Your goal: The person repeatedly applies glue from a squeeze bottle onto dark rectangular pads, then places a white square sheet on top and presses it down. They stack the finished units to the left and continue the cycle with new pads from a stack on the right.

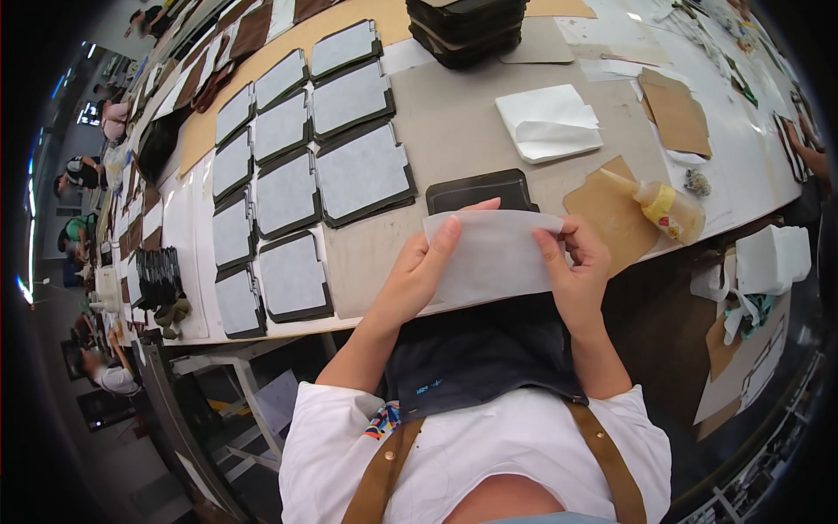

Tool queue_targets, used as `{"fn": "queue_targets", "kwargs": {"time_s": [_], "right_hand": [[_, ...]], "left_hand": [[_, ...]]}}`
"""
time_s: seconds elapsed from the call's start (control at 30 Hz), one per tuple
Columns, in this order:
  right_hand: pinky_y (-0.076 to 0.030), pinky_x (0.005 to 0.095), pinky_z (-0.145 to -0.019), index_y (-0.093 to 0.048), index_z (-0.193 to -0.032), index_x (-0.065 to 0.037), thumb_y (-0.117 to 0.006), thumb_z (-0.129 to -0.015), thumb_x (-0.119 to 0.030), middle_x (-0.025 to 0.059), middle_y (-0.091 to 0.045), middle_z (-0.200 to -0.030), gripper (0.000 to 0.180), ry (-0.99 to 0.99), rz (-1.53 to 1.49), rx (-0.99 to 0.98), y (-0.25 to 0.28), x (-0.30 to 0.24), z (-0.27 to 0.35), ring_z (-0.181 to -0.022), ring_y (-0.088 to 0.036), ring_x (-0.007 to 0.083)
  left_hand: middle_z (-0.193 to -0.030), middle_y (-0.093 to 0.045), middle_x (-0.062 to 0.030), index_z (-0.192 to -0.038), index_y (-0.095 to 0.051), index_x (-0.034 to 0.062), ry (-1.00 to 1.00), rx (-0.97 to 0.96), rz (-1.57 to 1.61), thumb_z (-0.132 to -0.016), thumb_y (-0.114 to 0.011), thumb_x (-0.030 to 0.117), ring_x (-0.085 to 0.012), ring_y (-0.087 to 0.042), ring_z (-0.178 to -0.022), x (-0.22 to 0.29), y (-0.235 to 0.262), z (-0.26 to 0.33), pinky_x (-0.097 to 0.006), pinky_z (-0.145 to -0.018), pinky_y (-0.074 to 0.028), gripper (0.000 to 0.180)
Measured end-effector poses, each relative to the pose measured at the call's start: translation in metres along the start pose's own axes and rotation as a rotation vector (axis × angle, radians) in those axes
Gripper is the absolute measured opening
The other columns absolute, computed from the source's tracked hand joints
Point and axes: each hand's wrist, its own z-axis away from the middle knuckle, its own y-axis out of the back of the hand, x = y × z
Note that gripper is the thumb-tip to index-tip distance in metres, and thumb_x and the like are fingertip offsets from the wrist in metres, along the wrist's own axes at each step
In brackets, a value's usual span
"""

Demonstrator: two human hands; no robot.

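A thin white rectangular sheet [493,262] is stretched between my two hands at the table's near edge. My left hand [421,266] grips its left side, thumb on top and fingers behind. At the upper right corner, my right hand [580,262] pinches it between thumb and curled fingers. Just beyond the sheet lies a flat black panel with rounded corners [476,187], its near part covered. Farther off is a pile of similar white sheets [548,131]. Beside my right hand, a brown card [602,205] carries the nozzle end of a yellowish squeeze bottle [670,212] lying on its side.
Rows of black panels topped with pale sheets [362,170] cover the table's left. A tall black stack [467,35] stands at the back. Brown card pieces [676,113] lie at right, near another person's hand [807,148]. More people work far left.
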Motion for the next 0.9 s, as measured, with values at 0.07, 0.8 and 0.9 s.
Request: {"fn": "queue_targets", "kwargs": {"time_s": [0.07, 0.8, 0.9], "right_hand": [[-0.043, 0.0191, -0.064, -0.066, -0.105, 0.002, -0.072, -0.095, -0.007, 0.0008, -0.069, -0.085, 0.015, -0.114, -0.201, 0.036, -0.01, -0.011, -0.001, -0.074, -0.056, 0.0018], [-0.036, 0.0339, -0.078, -0.07, -0.095, -0.006, -0.077, -0.087, -0.013, 0.0019, -0.053, -0.075, 0.013, 0.034, 0.5, 0.049, -0.016, 0.014, -0.022, -0.081, -0.04, 0.0192], [-0.036, 0.034, -0.079, -0.07, -0.095, -0.006, -0.077, -0.087, -0.013, 0.0022, -0.053, -0.075, 0.013, 0.038, 0.533, 0.038, -0.016, 0.015, -0.022, -0.081, -0.04, 0.0192]], "left_hand": [[-0.13, -0.065, -0.0091, -0.146, -0.054, 0.002, -0.024, 0.029, -0.01, -0.112, -0.034, 0.044, -0.0132, -0.06, -0.116, -0.005, 0.001, 0.0, -0.029, -0.103, -0.046, 0.057], [-0.069, -0.044, 0.0002, -0.136, -0.065, 0.0049, -0.221, 0.439, -0.653, -0.094, -0.071, 0.006, -0.0061, -0.04, -0.06, -0.052, 0.014, 0.017, -0.023, -0.056, -0.038, 0.042], [-0.068, -0.045, -0.0007, -0.133, -0.067, 0.0042, -0.231, 0.451, -0.67, -0.093, -0.072, 0.007, -0.0066, -0.04, -0.058, -0.056, 0.015, 0.017, -0.023, -0.055, -0.038, 0.041]]}}
